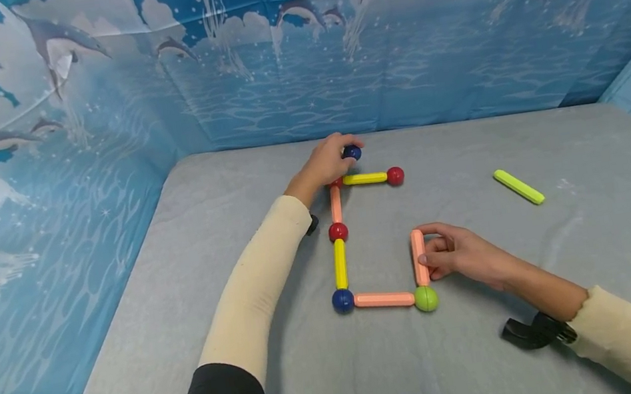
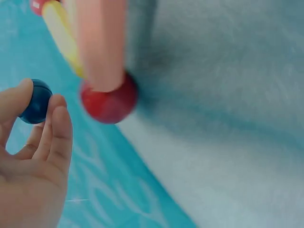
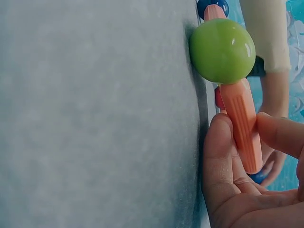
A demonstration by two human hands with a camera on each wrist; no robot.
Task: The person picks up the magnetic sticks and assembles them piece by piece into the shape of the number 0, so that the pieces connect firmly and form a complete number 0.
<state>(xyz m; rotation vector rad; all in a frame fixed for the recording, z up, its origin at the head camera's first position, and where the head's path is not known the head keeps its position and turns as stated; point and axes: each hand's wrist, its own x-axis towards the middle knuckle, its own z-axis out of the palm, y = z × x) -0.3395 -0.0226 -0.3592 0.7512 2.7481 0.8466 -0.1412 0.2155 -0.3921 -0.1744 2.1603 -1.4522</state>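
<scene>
The left hand (image 1: 328,165) is out at the far end of the bench (image 1: 184,296), fingers (image 2: 56,128) curled around a dark blue ball (image 1: 352,152), pinching it just beyond the far corner of the toy frame. In the left wrist view the ball (image 2: 36,101) sits between thumb and fingertips, with a red ball (image 2: 109,100) close by at the end of a pink stick (image 2: 100,42).

The right hand (image 1: 462,256) rests on the bench nearer the person, fingers narrow, pinching an upright pink stick (image 1: 419,256) whose near end touches the green ball (image 1: 426,298). The right wrist view shows thumb and fingers clamped on either side of that stick (image 3: 243,127), green ball (image 3: 222,50) attached.

From the green ball, another pink stick (image 1: 384,299) runs to a blue ball (image 1: 343,301), then a yellow stick (image 1: 340,263) goes up to a red ball (image 1: 338,231). A loose lime stick (image 1: 518,186) lies well apart on the right.
</scene>
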